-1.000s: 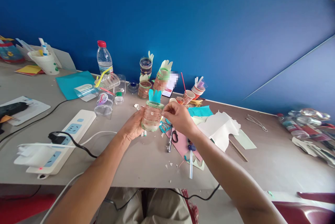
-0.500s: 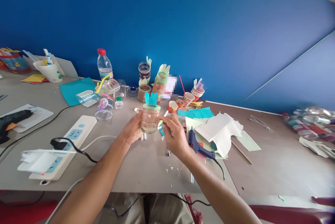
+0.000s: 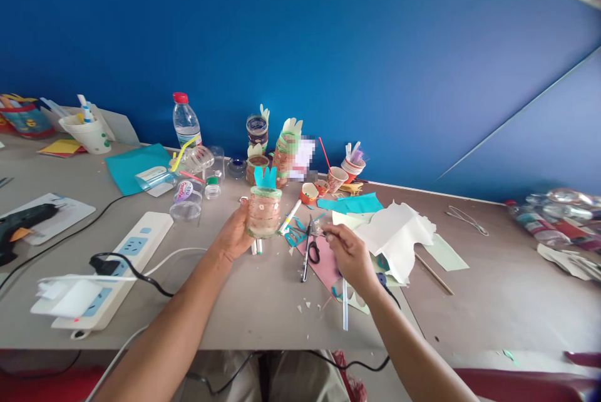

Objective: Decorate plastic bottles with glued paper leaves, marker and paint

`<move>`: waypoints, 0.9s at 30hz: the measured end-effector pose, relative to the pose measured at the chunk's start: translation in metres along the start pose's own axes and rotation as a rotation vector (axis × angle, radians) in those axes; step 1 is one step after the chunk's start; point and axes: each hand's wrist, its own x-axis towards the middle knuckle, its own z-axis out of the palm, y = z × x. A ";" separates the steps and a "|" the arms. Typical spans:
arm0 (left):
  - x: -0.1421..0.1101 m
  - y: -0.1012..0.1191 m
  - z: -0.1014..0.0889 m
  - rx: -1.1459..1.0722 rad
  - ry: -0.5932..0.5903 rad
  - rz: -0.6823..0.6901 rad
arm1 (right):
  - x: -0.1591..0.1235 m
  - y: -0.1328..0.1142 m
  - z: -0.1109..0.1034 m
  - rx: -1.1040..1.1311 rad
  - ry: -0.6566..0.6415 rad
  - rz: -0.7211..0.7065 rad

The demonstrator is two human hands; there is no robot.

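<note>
My left hand (image 3: 237,231) is closed around the side of a small clear plastic jar (image 3: 263,217), held upright above the table. Pinkish-brown wrapping, a green rim, two small white dots and a teal paper cutout (image 3: 265,178) decorate the jar. To its right, my right hand (image 3: 350,253) is apart from it, fingertips pinched together; whatever they hold, if anything, is too small to make out. Below and left of those fingers lie scissors (image 3: 313,253), on and beside pink paper (image 3: 323,264). A blue glue gun (image 3: 382,278) is mostly hidden behind my right hand.
Similar decorated jars (image 3: 284,158) stand by the wall, near paper cups (image 3: 353,169). A white power strip (image 3: 136,245) with plugs and cables lies left, a black glue gun (image 3: 28,223) farther left. Torn white paper (image 3: 394,233) lies right. A water bottle (image 3: 185,120) stands back left.
My right hand has left the jar's side and moved right, over the blue glue gun, uncovering the scissors and pink paper. My left hand still holds the jar, slightly farther left.
</note>
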 end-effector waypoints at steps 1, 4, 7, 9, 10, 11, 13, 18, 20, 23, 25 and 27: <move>0.000 0.001 0.000 -0.001 0.005 -0.001 | -0.006 0.007 -0.007 -0.029 -0.028 0.017; 0.000 0.003 -0.001 0.004 0.034 0.005 | -0.018 0.020 -0.020 -0.111 -0.117 0.016; 0.001 0.003 -0.002 0.020 0.047 0.025 | -0.020 0.025 -0.018 -0.214 -0.216 -0.070; 0.002 0.003 -0.002 0.039 0.041 0.040 | -0.017 0.025 -0.010 -0.331 -0.286 -0.158; 0.002 0.003 -0.002 0.048 0.035 0.044 | -0.015 0.024 -0.004 -0.403 -0.331 -0.205; 0.002 0.003 -0.002 0.053 0.029 0.046 | -0.012 0.023 0.002 -0.476 -0.382 -0.244; 0.002 0.003 -0.002 0.055 0.029 0.050 | -0.008 0.021 0.013 -0.604 -0.472 -0.303; 0.002 0.004 -0.006 0.033 0.088 0.044 | -0.005 0.026 0.020 -0.718 -0.444 -0.417; 0.003 0.004 -0.008 0.025 0.108 0.010 | -0.005 0.032 0.014 -0.694 -0.349 -0.429; 0.003 0.005 -0.009 0.015 0.132 -0.021 | -0.006 0.041 0.000 -0.635 -0.197 -0.401; 0.004 0.006 -0.008 0.011 0.151 -0.011 | -0.008 0.045 -0.006 -0.589 -0.147 -0.375; 0.004 0.006 -0.006 0.011 0.169 0.003 | -0.007 0.043 -0.007 -0.549 -0.145 -0.358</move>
